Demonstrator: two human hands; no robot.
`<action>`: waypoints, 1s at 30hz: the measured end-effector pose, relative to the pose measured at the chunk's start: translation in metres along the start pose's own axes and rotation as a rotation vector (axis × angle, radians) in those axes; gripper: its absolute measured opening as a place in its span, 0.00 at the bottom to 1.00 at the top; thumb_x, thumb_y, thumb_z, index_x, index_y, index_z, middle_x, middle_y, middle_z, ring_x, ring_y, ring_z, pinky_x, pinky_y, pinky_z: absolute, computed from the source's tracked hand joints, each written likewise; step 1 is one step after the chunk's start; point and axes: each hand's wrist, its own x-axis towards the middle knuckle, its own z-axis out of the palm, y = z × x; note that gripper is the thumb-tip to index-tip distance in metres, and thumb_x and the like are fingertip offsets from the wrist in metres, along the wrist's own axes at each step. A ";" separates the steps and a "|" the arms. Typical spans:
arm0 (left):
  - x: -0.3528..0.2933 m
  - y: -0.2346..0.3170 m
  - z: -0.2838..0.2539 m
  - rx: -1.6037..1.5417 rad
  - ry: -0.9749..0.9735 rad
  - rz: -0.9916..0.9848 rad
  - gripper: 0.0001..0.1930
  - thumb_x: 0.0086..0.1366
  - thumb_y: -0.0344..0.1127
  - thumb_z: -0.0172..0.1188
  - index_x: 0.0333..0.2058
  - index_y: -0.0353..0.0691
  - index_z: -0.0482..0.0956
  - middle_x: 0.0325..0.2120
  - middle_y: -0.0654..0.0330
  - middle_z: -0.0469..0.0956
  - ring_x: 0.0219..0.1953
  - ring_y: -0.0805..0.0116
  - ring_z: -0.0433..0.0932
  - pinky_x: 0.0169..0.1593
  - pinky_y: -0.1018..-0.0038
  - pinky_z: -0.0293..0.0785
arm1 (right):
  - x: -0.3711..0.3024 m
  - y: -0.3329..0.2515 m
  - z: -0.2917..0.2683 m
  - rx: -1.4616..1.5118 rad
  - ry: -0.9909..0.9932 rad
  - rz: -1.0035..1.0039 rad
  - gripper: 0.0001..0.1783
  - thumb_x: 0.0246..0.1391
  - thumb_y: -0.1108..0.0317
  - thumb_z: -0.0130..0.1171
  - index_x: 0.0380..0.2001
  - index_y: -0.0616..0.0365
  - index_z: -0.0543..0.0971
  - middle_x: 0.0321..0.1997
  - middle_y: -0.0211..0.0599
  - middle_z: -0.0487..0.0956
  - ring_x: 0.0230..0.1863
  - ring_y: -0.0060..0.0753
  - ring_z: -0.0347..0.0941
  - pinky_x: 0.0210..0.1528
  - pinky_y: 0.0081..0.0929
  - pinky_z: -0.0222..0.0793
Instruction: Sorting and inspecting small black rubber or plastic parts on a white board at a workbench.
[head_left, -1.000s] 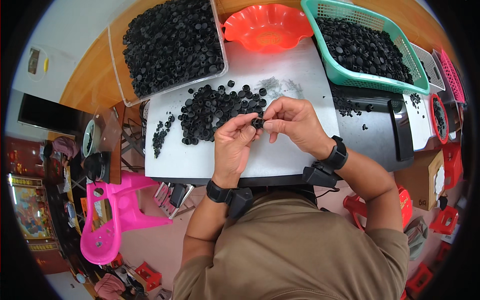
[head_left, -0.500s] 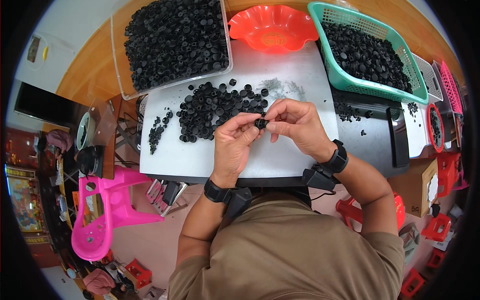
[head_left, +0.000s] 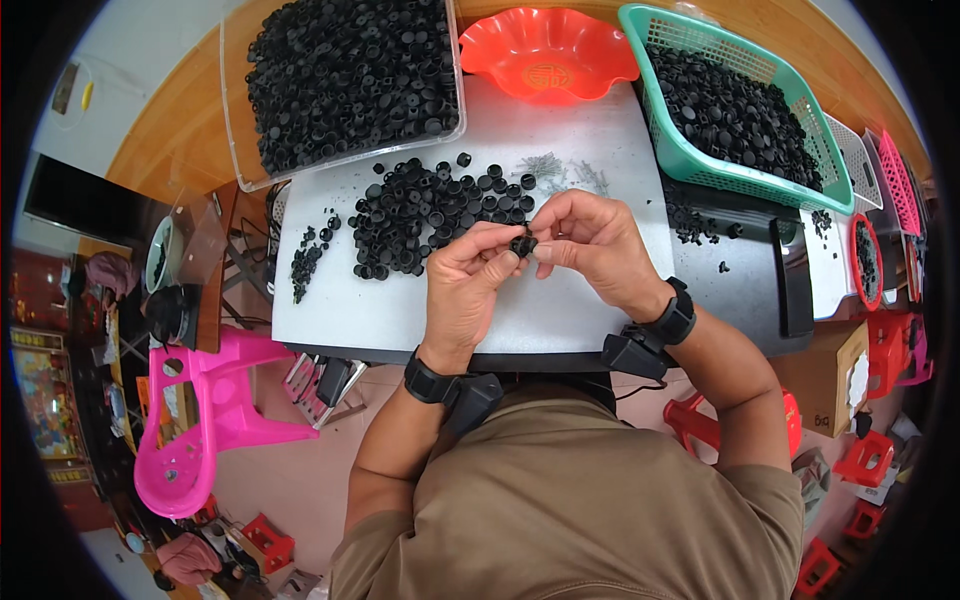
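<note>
Between my two hands is a small round black plastic part (head_left: pixel 521 245), held over the white work surface (head_left: pixel 560 320). My left hand (head_left: pixel 468 280) pinches it from the left with thumb and fingers. From the right, my right hand (head_left: pixel 597 245) closes thumb and forefinger at the same part. The fingertips hide much of it. Just beyond my left hand lies a loose heap of black round caps (head_left: pixel 410 215). Thin metal pins (head_left: pixel 542 168) lie scattered past my right hand. Smaller black pieces (head_left: pixel 308 262) form a little pile at the left.
A clear bin (head_left: pixel 350 90) full of black parts stands at the back left. A red wavy-edged bowl (head_left: pixel 548 50) sits at the back middle, a green basket (head_left: pixel 745 180) of black parts at the back right. A pink stool (head_left: pixel 220 420) stands left of the table.
The view has shifted slightly. Both hands stay together at the small black part, which looks turned a little between the fingertips.
</note>
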 end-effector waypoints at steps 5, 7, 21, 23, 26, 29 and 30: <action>0.000 -0.001 -0.002 0.030 -0.009 0.002 0.12 0.57 0.19 0.57 0.41 0.30 0.78 0.35 0.59 0.75 0.30 0.75 0.72 0.37 0.80 0.71 | 0.000 0.003 -0.002 -0.016 -0.008 -0.022 0.07 0.46 0.85 0.57 0.29 0.65 0.76 0.30 0.33 0.74 0.30 0.23 0.74 0.31 0.20 0.76; 0.000 -0.001 -0.001 0.011 -0.002 -0.011 0.12 0.57 0.19 0.57 0.41 0.30 0.78 0.35 0.59 0.75 0.30 0.75 0.72 0.37 0.80 0.71 | 0.000 0.003 -0.001 -0.038 -0.014 -0.029 0.07 0.46 0.86 0.57 0.29 0.66 0.76 0.30 0.33 0.74 0.30 0.23 0.74 0.31 0.20 0.76; 0.000 -0.001 -0.002 0.105 -0.021 0.039 0.12 0.57 0.20 0.57 0.41 0.31 0.78 0.34 0.59 0.74 0.30 0.74 0.74 0.35 0.81 0.72 | 0.000 0.001 -0.001 -0.104 -0.005 -0.022 0.06 0.44 0.87 0.57 0.26 0.66 0.77 0.31 0.34 0.74 0.30 0.23 0.75 0.29 0.19 0.77; 0.000 -0.001 -0.002 0.127 -0.029 0.062 0.12 0.57 0.20 0.57 0.41 0.31 0.78 0.34 0.59 0.74 0.30 0.74 0.74 0.35 0.81 0.73 | 0.000 0.004 -0.001 -0.097 -0.001 -0.018 0.06 0.44 0.87 0.58 0.25 0.66 0.77 0.31 0.35 0.75 0.30 0.24 0.75 0.29 0.19 0.77; 0.000 0.000 -0.002 0.173 -0.040 0.087 0.12 0.58 0.20 0.57 0.41 0.32 0.78 0.34 0.58 0.74 0.30 0.74 0.74 0.34 0.82 0.73 | 0.000 0.004 -0.001 -0.090 -0.013 -0.001 0.05 0.44 0.86 0.58 0.25 0.66 0.77 0.29 0.35 0.75 0.30 0.24 0.75 0.28 0.19 0.77; 0.000 -0.001 -0.002 0.179 -0.027 0.065 0.12 0.58 0.20 0.57 0.41 0.32 0.79 0.34 0.58 0.74 0.30 0.74 0.74 0.34 0.82 0.72 | 0.000 -0.001 0.001 -0.128 0.026 0.063 0.04 0.44 0.85 0.58 0.24 0.66 0.77 0.27 0.35 0.76 0.28 0.25 0.76 0.27 0.19 0.77; 0.000 -0.002 -0.004 0.178 -0.033 0.060 0.12 0.58 0.20 0.57 0.41 0.32 0.79 0.34 0.59 0.74 0.29 0.74 0.74 0.34 0.82 0.72 | 0.000 -0.001 0.000 -0.128 0.029 0.063 0.04 0.44 0.85 0.58 0.24 0.66 0.77 0.27 0.35 0.76 0.28 0.25 0.76 0.27 0.19 0.77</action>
